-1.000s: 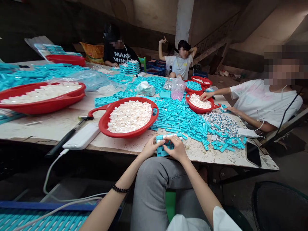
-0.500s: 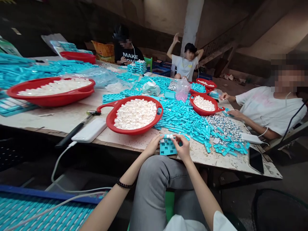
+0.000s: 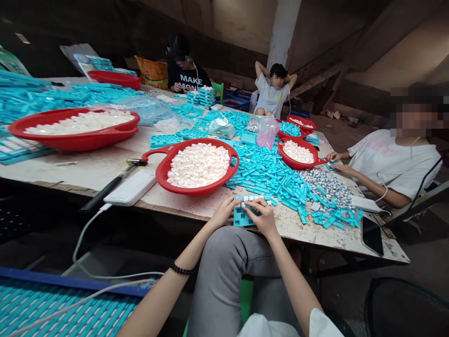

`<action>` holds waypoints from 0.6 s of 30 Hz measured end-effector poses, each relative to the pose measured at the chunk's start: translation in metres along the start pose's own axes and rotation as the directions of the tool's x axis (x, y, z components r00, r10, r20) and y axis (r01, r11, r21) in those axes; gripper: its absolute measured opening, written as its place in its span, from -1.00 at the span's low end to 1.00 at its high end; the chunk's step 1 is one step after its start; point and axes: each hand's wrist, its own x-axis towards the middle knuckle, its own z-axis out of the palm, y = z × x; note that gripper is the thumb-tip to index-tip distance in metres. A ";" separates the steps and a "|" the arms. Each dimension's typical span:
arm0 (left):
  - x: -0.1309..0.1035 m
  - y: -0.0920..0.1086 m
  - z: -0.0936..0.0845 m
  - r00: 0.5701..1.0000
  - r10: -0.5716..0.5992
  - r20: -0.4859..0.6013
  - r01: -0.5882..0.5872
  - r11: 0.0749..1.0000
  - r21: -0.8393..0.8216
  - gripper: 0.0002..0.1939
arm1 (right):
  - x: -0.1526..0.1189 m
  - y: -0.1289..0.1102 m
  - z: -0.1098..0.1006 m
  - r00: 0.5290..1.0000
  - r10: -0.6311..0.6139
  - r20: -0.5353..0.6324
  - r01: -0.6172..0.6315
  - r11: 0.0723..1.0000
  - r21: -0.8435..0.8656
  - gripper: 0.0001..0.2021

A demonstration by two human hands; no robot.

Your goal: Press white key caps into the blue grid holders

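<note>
A turquoise plate with square openings (image 3: 242,217) is held at the table's near edge, just above my raised knee. White square caps (image 3: 246,199) sit in a row along its far side. My left hand (image 3: 223,212) grips the plate's left side, fingers on its far left corner. Across the right side lies my right hand (image 3: 264,217), a ring on one finger, its fingers closed together at the white caps. Whatever is between those fingertips is too small to make out. Nearest to both hands is a red basin (image 3: 164,180) full of white caps (image 3: 198,164).
Loose turquoise strips (image 3: 270,173) cover the table right of the basin, beside a heap of small switch-like parts (image 3: 328,185). A hammer (image 3: 108,187), a power bank (image 3: 131,188) and a phone (image 3: 372,235) lie near the edge. Three other people sit around the table.
My right hand has shifted slightly left over the plate, and more white caps show in its far row. Across the table, one person's raised hand has gone behind the head.
</note>
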 end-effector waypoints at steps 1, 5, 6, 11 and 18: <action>-0.001 0.002 0.000 1.000 0.013 0.013 -0.013 1.000 0.006 -0.49 | 0.000 0.000 0.000 1.000 0.004 0.002 -0.004 1.000 -0.002 -0.82; -0.007 0.009 0.004 0.992 0.104 0.074 -0.110 0.991 0.077 -0.44 | -0.001 0.000 0.000 0.999 0.033 0.032 -0.032 0.999 -0.025 -0.82; -0.008 0.011 0.005 0.989 0.123 0.087 -0.131 0.987 0.090 -0.43 | -0.001 0.001 0.000 0.998 0.041 0.039 -0.040 0.999 -0.031 -0.82; -0.007 0.010 0.006 0.982 0.151 0.117 -0.163 0.981 0.105 -0.39 | -0.002 0.005 0.000 0.997 0.060 0.048 -0.059 0.998 -0.037 -0.80; -0.006 0.008 0.004 0.987 0.148 0.060 -0.156 0.976 0.151 -0.44 | -0.002 0.005 0.001 0.995 0.081 0.057 -0.080 0.997 -0.024 -0.80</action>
